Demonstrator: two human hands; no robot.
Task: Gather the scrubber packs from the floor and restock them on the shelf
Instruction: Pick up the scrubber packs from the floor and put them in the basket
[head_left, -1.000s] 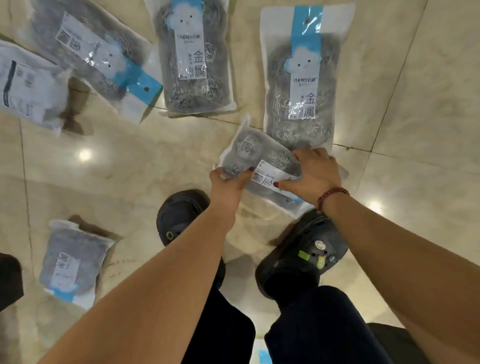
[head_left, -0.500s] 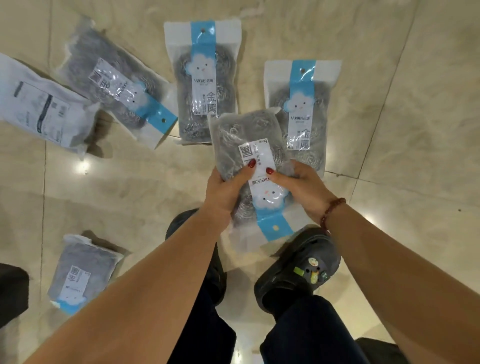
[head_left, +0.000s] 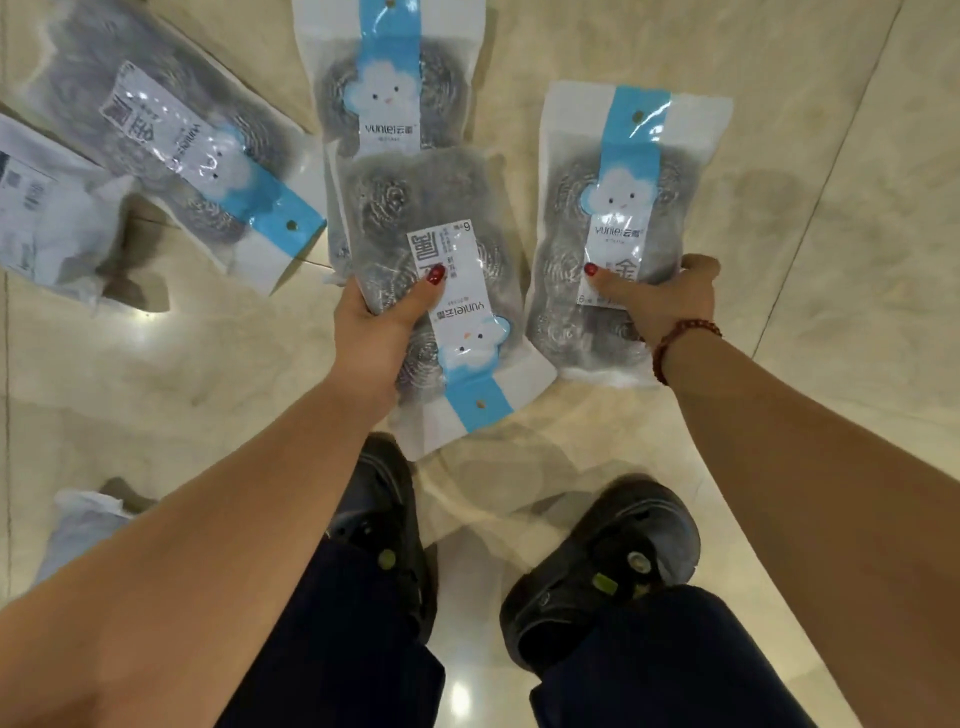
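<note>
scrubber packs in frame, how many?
6: left hand pack; right hand pack; top centre; upper left; left edge; bottom left, mostly hidden.

Warm overhead light; glare spots on glossy floor (head_left: 156, 364); wide-angle edge distortion; slight motion blur.

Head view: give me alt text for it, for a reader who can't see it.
Seen from above, a person's left hand holds one scrubber pack while the right hand grips a second pack on the glossy tile floor. Four more packs lie on the floor ahead and to the left, above dark shoes.
</note>
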